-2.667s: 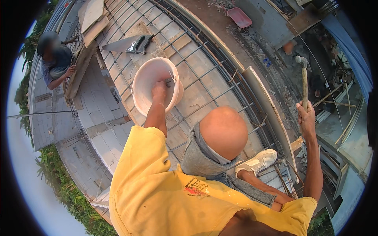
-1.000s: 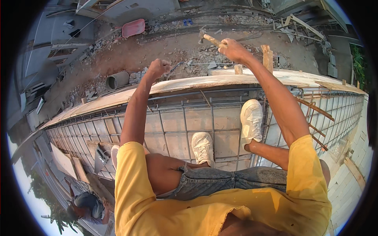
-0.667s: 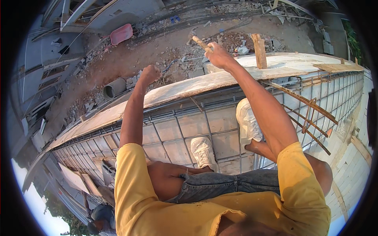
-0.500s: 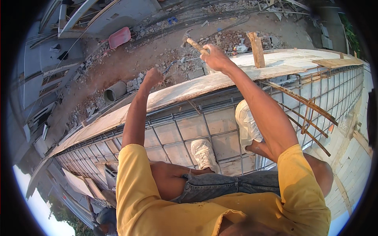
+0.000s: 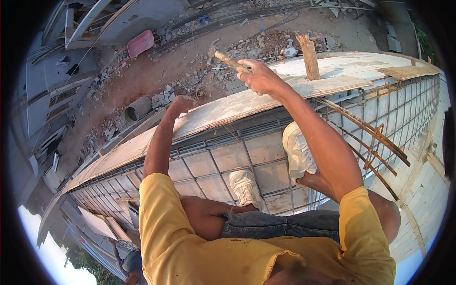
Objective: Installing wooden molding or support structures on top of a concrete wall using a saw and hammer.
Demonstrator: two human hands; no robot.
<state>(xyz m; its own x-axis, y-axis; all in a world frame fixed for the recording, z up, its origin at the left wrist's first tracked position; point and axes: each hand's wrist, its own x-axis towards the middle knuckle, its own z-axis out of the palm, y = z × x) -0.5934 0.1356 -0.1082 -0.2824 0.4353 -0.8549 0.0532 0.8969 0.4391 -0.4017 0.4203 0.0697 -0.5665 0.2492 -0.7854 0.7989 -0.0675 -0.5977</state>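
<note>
My right hand [image 5: 262,79] is closed round the wooden handle of a claw hammer [image 5: 229,61]. The hammer is raised, its metal head pointing to the far left, above the outer edge of a long plywood formwork board [image 5: 223,110]. To the left, my left hand [image 5: 181,105] is closed at the board's outer edge, fingertips pinched together. Whatever those fingers hold, if anything, is too small to make out. Below the board runs a steel rebar grid [image 5: 221,164], with my two white shoes [image 5: 245,186] among its bars.
An upright wood post [image 5: 309,58] rises beyond my right forearm. Rusty bent rebar [image 5: 375,130] juts out at the right. Rubble ground lies far below, with a pink wheelbarrow tray [image 5: 140,43] and a concrete pipe [image 5: 137,110]. Another person [image 5: 130,263] is at the lower left.
Both hands have come slightly nearer to me. The hammer head has swung left and nearer, and my left hand has turned, its fingertips now towards the board's edge.
</note>
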